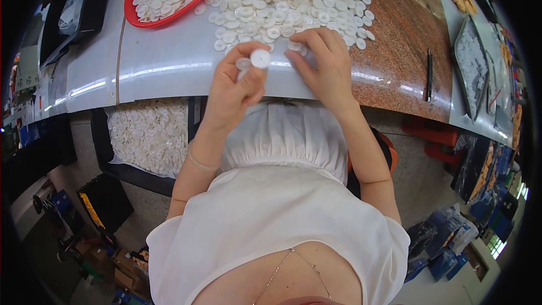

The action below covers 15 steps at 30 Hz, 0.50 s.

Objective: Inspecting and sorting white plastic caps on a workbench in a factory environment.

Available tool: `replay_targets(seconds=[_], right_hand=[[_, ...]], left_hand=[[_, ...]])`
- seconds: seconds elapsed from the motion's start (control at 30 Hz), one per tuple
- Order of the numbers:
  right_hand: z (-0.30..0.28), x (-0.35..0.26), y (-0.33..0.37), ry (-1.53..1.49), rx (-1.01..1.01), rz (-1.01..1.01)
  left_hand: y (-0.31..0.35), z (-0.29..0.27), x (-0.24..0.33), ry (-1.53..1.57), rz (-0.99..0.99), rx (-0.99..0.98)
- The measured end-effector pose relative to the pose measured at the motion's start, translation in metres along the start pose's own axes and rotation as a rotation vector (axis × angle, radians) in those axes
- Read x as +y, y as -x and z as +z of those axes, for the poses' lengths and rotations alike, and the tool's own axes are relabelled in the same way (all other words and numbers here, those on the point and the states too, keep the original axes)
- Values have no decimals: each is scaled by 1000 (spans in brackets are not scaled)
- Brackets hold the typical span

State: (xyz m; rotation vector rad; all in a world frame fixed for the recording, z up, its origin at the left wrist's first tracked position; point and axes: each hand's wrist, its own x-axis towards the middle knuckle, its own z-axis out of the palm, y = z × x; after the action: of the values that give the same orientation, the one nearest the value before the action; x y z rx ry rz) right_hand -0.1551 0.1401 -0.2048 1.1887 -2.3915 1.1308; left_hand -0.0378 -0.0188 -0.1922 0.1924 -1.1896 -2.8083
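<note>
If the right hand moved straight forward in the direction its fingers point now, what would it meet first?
The right hand points up the table, fingertips at the near edge of the loose heap of white buttons. It would probably meet those buttons at once; it may already touch the nearest ones, though depth is hard to judge.

Small stack of flat, round white buttons point(258, 58), pinched upright between fingertips of left hand point(234, 87), just above table's near edge. Loose pile of identical white buttons point(282, 3) spread flat mid-table; right hand point(323, 65) touches its near fringe.
</note>
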Motion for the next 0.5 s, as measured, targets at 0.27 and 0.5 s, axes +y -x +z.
replay_targets(seconds=[0.27, 0.5], right_hand=[[-3, -4, 5, -131, 68, 61], [-6, -9, 9, -231, 208, -74]], left_hand=[[-61, -32, 99, -701, 655, 421], [-25, 3, 18, -348, -169, 74]])
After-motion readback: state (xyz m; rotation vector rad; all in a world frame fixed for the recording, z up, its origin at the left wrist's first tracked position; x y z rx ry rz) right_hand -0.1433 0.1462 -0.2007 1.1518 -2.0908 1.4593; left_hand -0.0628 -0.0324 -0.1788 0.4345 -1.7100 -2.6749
